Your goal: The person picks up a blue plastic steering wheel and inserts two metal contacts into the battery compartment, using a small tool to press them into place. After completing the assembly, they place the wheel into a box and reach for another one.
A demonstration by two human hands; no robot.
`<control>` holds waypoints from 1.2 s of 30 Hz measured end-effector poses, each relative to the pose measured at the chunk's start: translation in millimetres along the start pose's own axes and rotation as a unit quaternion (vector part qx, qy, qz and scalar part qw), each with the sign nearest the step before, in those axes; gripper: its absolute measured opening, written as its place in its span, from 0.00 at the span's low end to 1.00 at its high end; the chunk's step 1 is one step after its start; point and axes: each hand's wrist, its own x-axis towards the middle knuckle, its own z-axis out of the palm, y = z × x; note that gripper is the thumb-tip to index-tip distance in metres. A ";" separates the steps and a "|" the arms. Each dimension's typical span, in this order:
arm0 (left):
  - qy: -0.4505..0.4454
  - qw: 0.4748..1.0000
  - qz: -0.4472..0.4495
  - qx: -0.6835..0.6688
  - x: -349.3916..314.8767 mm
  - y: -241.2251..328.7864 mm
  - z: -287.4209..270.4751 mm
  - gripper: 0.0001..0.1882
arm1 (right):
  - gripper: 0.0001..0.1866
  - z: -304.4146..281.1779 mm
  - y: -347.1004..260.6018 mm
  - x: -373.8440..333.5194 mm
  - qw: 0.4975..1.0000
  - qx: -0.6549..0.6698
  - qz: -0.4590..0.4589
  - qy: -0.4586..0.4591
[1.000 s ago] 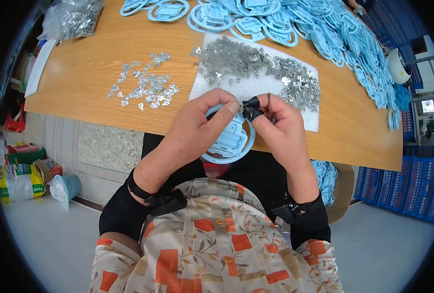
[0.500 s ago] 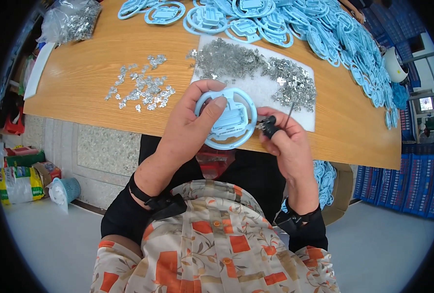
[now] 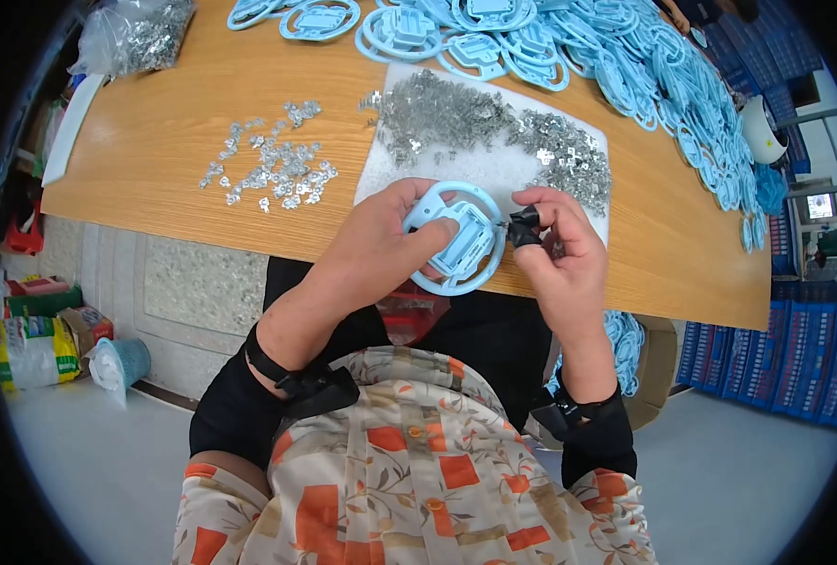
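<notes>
My left hand point(image 3: 386, 235) is closed on a light-blue plastic ring-shaped part point(image 3: 472, 256), like a toy steering wheel with a rectangular compartment in its middle. The thumb lies over its face and the ring is tilted above the table's front edge. At the ring's right rim is my right hand point(image 3: 569, 268), its thumb and a finger in black covers, pinched together. What sits between those tips is too small to make out. Just beyond both hands, small silvery metal pieces point(image 3: 447, 113) are heaped on a white foam sheet point(image 3: 484, 174).
More metal pieces point(image 3: 282, 169) are scattered on the wooden table point(image 3: 155, 179) at left, near a clear plastic bag point(image 3: 136, 38) of them. A big pile of light-blue ring parts point(image 3: 616, 56) covers the far right. Below the table at right stands a cardboard box point(image 3: 659, 372).
The ring part has moved slightly right and tilted. My right hand has come closer to its rim, and the small metal pieces and thin rod seen at its fingers no longer show.
</notes>
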 end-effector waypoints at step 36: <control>-0.001 0.968 0.140 0.207 -17.9 13.8 1.2 0.22 | 0.09 6.7 -8.6 -15.1 0.902 0.298 0.296 -0.099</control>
